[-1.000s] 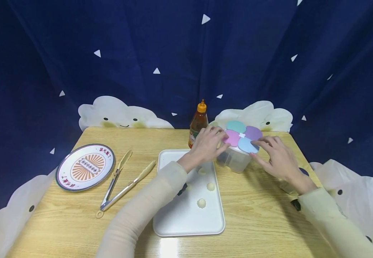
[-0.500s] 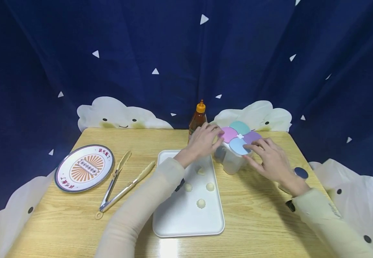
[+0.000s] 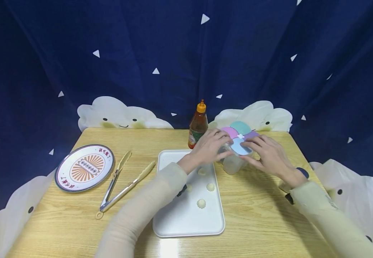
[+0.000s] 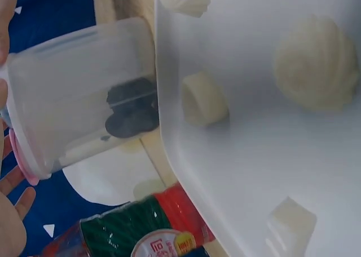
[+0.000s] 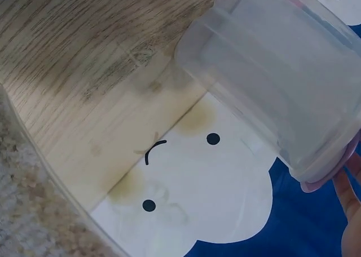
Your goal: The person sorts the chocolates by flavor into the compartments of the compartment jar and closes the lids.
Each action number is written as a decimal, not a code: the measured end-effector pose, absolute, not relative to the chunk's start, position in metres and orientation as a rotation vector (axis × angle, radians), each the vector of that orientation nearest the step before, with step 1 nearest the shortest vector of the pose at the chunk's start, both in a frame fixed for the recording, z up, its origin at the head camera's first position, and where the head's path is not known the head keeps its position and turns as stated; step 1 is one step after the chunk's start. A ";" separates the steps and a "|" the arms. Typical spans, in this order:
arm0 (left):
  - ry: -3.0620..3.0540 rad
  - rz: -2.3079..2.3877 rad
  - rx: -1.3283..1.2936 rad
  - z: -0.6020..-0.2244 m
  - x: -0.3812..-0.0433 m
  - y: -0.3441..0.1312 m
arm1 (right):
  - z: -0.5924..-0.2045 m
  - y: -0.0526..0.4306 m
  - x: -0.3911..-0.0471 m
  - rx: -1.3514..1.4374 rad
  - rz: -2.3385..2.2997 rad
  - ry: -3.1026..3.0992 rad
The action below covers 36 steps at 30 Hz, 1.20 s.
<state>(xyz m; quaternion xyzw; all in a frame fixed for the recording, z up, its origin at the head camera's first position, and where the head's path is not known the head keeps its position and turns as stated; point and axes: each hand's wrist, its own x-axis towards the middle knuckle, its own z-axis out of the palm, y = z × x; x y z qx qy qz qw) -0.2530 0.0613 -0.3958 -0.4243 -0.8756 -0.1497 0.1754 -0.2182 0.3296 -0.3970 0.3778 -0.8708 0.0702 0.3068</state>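
A clear plastic storage container (image 3: 233,165) stands beyond the tray's right edge. Four-petal lids crown it: blue (image 3: 241,147), pink (image 3: 229,132), green (image 3: 242,127) and purple. My left hand (image 3: 210,145) grips its left rim, fingertips by the pink lid (image 4: 21,158). From the right, my right hand (image 3: 268,156) holds the rim, thumb low at the blue lid; other fingers reach the purple lid (image 5: 333,172) in the right wrist view. Dark pieces (image 4: 132,107) show in the container's bottom in the left wrist view. Palms and sleeves hide parts of the lids.
A white tray (image 3: 189,224) with several small pale buns (image 3: 201,203) lies before me. Behind it stands a sauce bottle (image 3: 198,123). Metal tongs (image 3: 122,197) and a printed plate (image 3: 84,167) are at left. A dark-lidded jar (image 3: 302,172) sits beside my right wrist.
The container has turned slightly and shifted a little left, its blue lid now facing the front. My right hand has moved left with it; the left hand went left, then back right.
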 end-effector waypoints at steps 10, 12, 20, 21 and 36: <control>-2.439 -0.377 -1.183 -0.397 -0.252 0.068 | -0.402 0.329 -0.219 0.980 0.180 -2.275; -2.438 -0.377 -1.185 -0.397 -0.252 0.068 | -0.403 0.328 -0.219 0.975 0.171 -2.277; -2.408 -0.353 -1.183 -0.399 -0.253 0.069 | -0.403 0.328 -0.218 0.963 0.151 -2.252; -2.403 -0.352 -1.182 -0.399 -0.253 0.069 | -0.403 0.327 -0.218 0.962 0.151 -2.248; -2.415 -0.365 -1.143 -0.397 -0.252 0.072 | -0.401 0.326 -0.219 0.942 0.185 -2.259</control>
